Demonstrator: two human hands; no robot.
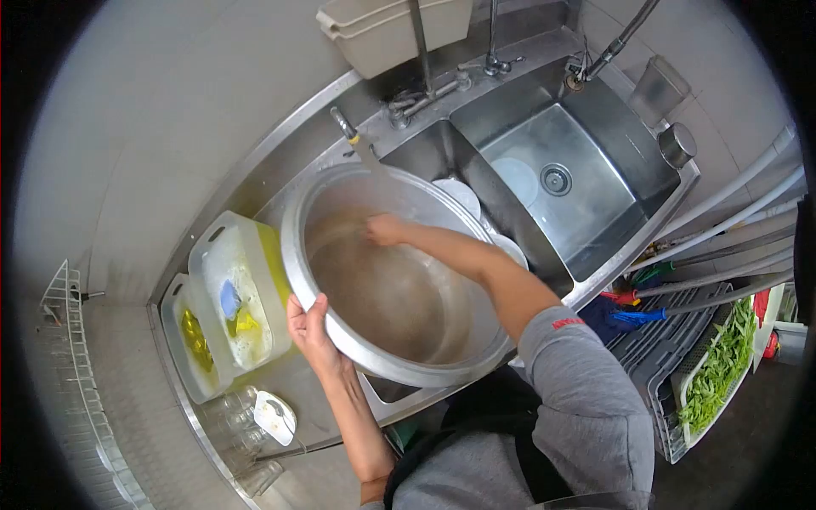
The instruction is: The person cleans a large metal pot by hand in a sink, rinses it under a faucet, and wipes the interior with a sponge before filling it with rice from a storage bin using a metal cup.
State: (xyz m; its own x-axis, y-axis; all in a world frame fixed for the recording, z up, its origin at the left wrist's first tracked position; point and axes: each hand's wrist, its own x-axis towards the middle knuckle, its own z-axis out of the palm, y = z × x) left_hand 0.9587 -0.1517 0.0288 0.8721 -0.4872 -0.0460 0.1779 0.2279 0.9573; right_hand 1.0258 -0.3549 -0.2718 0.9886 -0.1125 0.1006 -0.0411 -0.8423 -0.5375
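A large metal pot (382, 297) is tilted towards me over the sink edge, its inside brownish and cloudy. My left hand (314, 336) grips the near-left rim, thumb over the edge and fingers outside. Deep inside the pot is my right hand (387, 229), its fingers curled near the far wall; whatever they hold is hidden. Just beyond the far rim, a short metal tube (344, 123) with a yellow ring points at the pot. A pale streak below it may be running water.
Beyond the pot lie a sink basin (595, 127) and a narrower one with white plates (459, 197). Left are a soapy tub (259, 293) and a tub of yellow liquid (197, 340). Glasses (242, 416) stand nearer me. Leafy greens (718, 374) fill a basket at right.
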